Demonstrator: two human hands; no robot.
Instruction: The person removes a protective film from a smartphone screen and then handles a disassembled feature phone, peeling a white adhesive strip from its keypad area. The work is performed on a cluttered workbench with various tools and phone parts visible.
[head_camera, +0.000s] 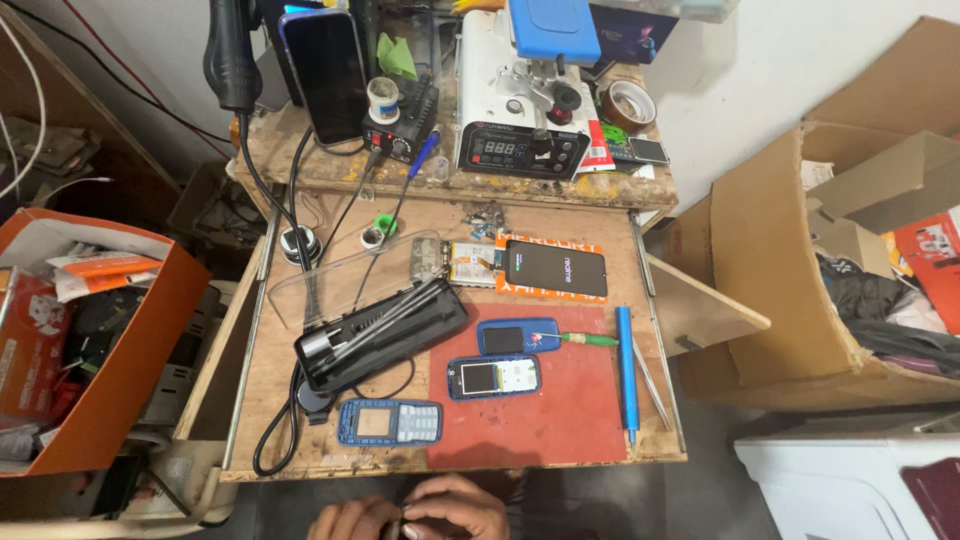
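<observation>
Hands pinched together at the near table (300, 380) edge, right hand (455, 508) and left hand (350, 520) both clenched on a small dark part (396, 528), long axis unclear, blue keypad phone (390, 422) just beyond the grip.

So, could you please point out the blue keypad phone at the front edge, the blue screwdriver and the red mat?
Blue keypad phone (389, 421), head view, keypad.
Blue screwdriver (625, 365), head view, mid-handle.
Red mat (560, 410), head view, bare middle.
</observation>
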